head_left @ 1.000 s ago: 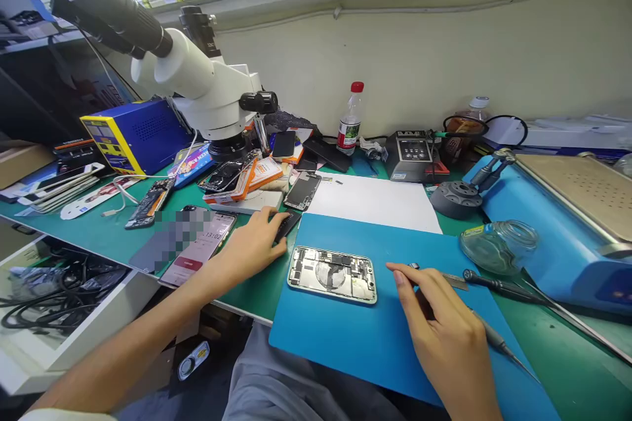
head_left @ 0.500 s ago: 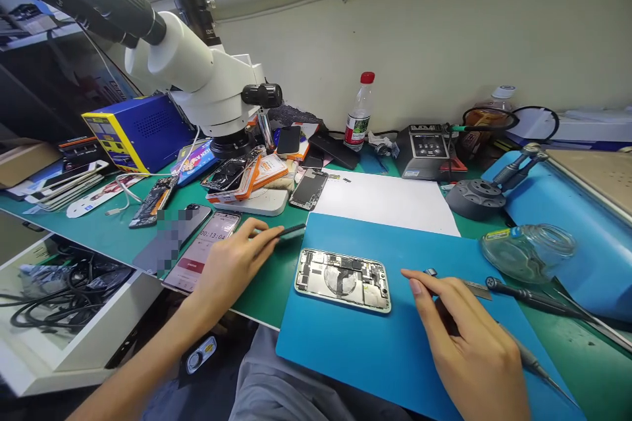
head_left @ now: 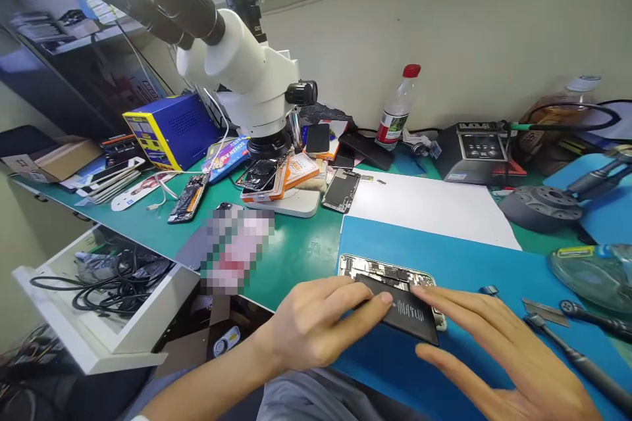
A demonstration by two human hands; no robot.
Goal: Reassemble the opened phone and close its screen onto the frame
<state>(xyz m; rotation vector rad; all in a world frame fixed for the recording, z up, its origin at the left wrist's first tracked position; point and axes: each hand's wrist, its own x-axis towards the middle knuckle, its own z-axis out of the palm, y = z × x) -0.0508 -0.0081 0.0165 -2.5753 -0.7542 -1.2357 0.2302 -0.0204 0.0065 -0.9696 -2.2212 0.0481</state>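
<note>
The phone (head_left: 378, 268) lies open on the blue mat (head_left: 464, 256), its inner parts bare along the far edge and at the right end, so the opening-up is done. The battery (head_left: 409, 313) is above it, slanted across the near side, with its near right corner reaching out past the phone's edge. It is not seated flat inside; that part looks undone, and so does any closing of the phone.

The left hand (head_left: 320, 325) has its grip closed on the battery's left end, fingertips over the top face. The right hand (head_left: 503, 345) has its grip parted wide, thumb and fingers on either side of the battery's right end; whether they touch it I cannot tell. Whether anything joins battery to phone is hidden too.

A small part (head_left: 489, 290), a blade (head_left: 546, 310) and a screwdriver (head_left: 582, 358) lie right of the phone, out of both hands. A dark panel (head_left: 341, 191), perhaps a screen, rests on the worktop (head_left: 301, 247) beside the white sheet (head_left: 434, 207), apart from the phone.
</note>
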